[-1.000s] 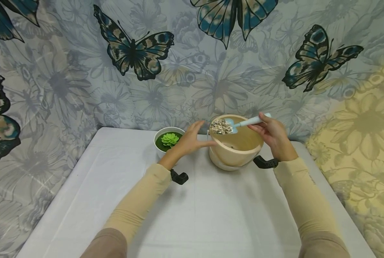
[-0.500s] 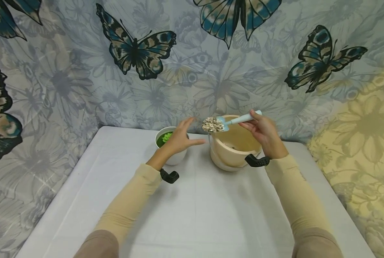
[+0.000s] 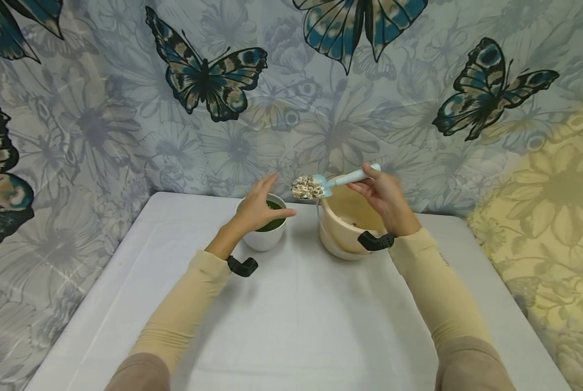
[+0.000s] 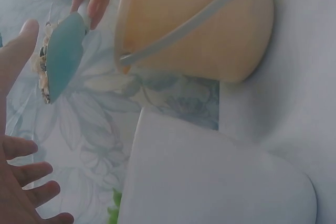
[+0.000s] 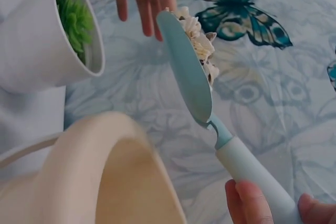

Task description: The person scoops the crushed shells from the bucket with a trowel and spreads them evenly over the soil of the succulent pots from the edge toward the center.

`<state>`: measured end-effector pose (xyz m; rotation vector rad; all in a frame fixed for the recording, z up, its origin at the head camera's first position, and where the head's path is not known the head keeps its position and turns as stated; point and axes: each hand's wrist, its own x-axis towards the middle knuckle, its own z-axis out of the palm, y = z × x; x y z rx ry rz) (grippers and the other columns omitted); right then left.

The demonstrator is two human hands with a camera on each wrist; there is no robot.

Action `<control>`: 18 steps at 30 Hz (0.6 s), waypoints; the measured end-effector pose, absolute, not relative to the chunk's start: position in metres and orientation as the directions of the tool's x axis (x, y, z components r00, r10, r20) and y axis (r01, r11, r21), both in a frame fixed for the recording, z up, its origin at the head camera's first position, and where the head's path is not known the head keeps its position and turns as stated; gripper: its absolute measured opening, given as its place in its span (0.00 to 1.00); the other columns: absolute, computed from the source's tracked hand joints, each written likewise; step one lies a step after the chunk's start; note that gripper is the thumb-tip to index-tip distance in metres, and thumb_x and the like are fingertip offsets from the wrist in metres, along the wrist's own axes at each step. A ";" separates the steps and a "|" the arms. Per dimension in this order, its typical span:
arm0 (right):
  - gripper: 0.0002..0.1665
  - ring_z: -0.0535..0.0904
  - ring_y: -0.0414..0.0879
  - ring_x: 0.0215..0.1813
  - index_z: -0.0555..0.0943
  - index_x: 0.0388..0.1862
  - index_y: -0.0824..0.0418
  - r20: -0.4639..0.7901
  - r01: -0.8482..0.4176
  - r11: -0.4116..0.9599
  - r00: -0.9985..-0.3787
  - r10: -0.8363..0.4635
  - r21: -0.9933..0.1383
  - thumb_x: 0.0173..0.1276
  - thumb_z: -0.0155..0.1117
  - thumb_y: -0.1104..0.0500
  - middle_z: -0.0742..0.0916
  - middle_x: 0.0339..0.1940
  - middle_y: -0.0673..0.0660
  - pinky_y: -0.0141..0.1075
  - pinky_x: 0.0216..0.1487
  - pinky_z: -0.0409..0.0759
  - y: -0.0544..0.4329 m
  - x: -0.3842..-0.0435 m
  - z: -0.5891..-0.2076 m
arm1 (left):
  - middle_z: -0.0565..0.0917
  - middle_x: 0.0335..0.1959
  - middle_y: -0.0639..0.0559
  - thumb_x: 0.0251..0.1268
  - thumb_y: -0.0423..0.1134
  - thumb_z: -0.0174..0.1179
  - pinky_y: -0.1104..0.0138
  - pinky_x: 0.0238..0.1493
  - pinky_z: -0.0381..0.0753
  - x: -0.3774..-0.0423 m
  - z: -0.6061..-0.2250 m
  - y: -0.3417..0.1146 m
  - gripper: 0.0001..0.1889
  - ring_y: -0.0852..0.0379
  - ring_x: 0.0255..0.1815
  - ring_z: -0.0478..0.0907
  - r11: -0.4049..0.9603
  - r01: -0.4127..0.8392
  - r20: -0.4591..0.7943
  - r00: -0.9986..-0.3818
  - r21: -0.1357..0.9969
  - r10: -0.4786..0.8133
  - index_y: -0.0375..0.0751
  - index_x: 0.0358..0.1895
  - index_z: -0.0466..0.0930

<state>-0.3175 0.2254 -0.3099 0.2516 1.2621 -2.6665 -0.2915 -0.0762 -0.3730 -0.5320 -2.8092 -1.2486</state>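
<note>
My right hand (image 3: 386, 203) grips the pale handle of a light blue hand trowel (image 5: 184, 69). Heaped on its blade are small whitish pieces that look like seashells (image 3: 307, 188). The blade is level, in the air between a cream bucket (image 3: 337, 236) and a white pot (image 3: 265, 240). Inside the pot is a green artificial-looking succulent (image 5: 76, 24), mostly hidden in the head view by my left hand (image 3: 253, 210). That hand hovers above the pot with its fingers spread, holding nothing, apart from the trowel.
The bucket's thin handle (image 4: 184, 30) hangs down its side. Both containers stand near the back of a white-covered table (image 3: 291, 326). Right behind the table hangs a butterfly-patterned cloth (image 3: 281, 141).
My right hand has carried the loaded trowel leftward from over the bucket toward the white pot. My left hand has also shifted left, now covering the succulent in the head view.
</note>
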 end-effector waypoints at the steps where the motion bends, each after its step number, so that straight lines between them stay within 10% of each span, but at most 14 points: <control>1: 0.03 0.88 0.55 0.35 0.75 0.40 0.65 -0.228 0.235 -0.622 -0.969 -0.092 -0.747 0.72 0.56 0.64 0.86 0.31 0.61 0.42 0.38 0.87 0.223 -0.318 -0.310 | 0.47 0.80 0.47 0.52 0.65 0.67 0.37 0.73 0.54 -0.291 -0.373 -0.078 0.56 0.42 0.81 0.44 0.623 0.314 0.156 -0.943 0.716 0.295 0.52 0.79 0.45; 18: 0.08 0.89 0.50 0.32 0.74 0.35 0.64 -0.178 0.227 -0.552 -0.974 -0.143 -0.803 0.75 0.52 0.62 0.86 0.25 0.60 0.38 0.37 0.87 0.194 -0.322 -0.318 | 0.45 0.81 0.49 0.45 0.72 0.67 0.35 0.71 0.55 -0.287 -0.377 -0.108 0.60 0.41 0.81 0.43 0.614 0.269 0.130 -0.956 0.742 0.262 0.57 0.79 0.44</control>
